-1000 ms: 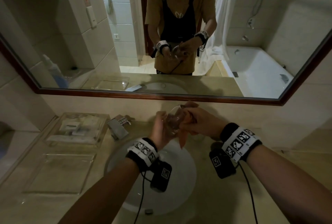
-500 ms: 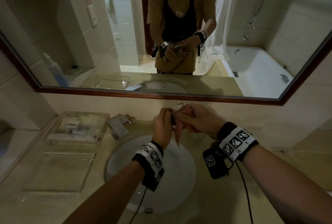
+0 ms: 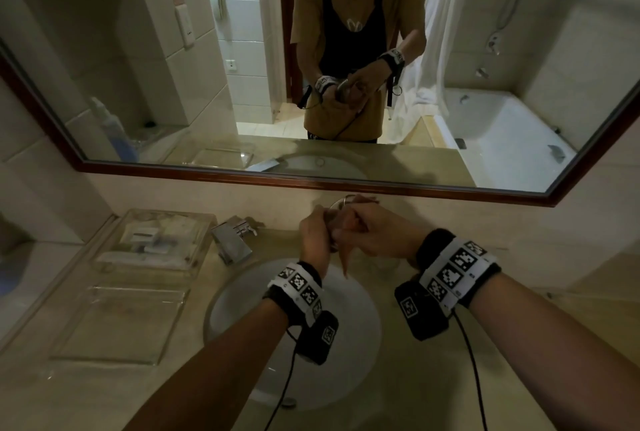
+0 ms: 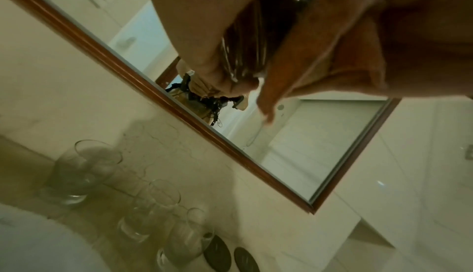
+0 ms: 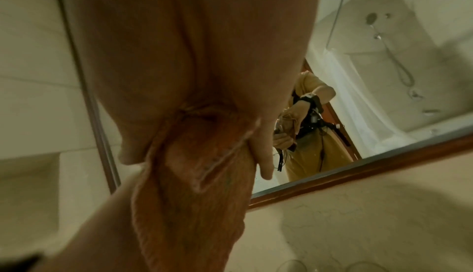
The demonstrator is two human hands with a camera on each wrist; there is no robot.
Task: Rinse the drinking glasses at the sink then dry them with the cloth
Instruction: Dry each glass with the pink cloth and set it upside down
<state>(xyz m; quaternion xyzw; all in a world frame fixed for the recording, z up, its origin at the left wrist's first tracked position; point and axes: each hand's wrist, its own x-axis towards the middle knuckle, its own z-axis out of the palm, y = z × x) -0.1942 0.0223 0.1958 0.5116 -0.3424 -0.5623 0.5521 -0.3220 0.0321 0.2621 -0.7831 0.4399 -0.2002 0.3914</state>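
So, left hand (image 3: 313, 236) gripping glass (image 3: 337, 211) above sink (image 3: 228, 295), raised and tipped more than second ago. Right hand (image 3: 372, 233) clutching orange cloth (image 3: 346, 250), working it inside. Reckon I'm mid-dry; three glasses (image 4: 158, 203) waiting on counter.

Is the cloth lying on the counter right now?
No. The orange cloth is held in the right hand, against the glass above the sink.

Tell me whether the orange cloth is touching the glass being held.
Touching. The left wrist view shows the cloth pressed against the side of the glass, which the left hand grips.
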